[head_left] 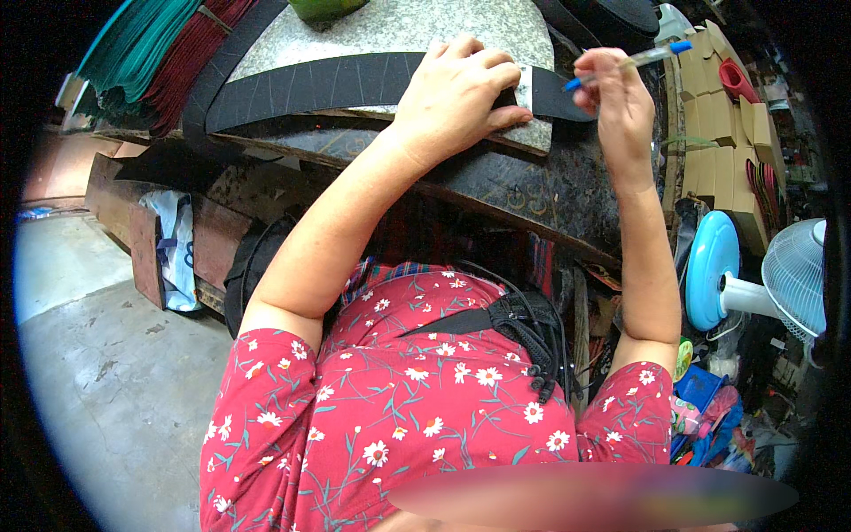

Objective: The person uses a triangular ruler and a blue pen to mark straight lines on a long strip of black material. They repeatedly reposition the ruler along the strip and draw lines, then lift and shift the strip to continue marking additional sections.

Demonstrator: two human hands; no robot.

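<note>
A long black strip point(310, 86) with thin pale cross lines lies across a speckled grey stone slab point(381, 34). My left hand point(456, 97) is bent over the strip, fingers curled and thumb along its near edge. Beside the fingertips a small white piece point(525, 87) lies across the strip; the rest of it is hidden under the hand. Just past the strip's right part, my right hand point(623, 111) pinches a clear-barrelled pen point(651, 56) with blue ends. One blue end points left over the strip, apparently just above it.
Stacks of green point(146, 44) and dark red sheets point(197, 62) stand at far left. The slab rests on a worn dark table point(496, 191). Rolled black strip point(620, 19) lies at the back right. Cardboard boxes point(709, 124) and a blue-and-white fan point(714, 270) are on the right.
</note>
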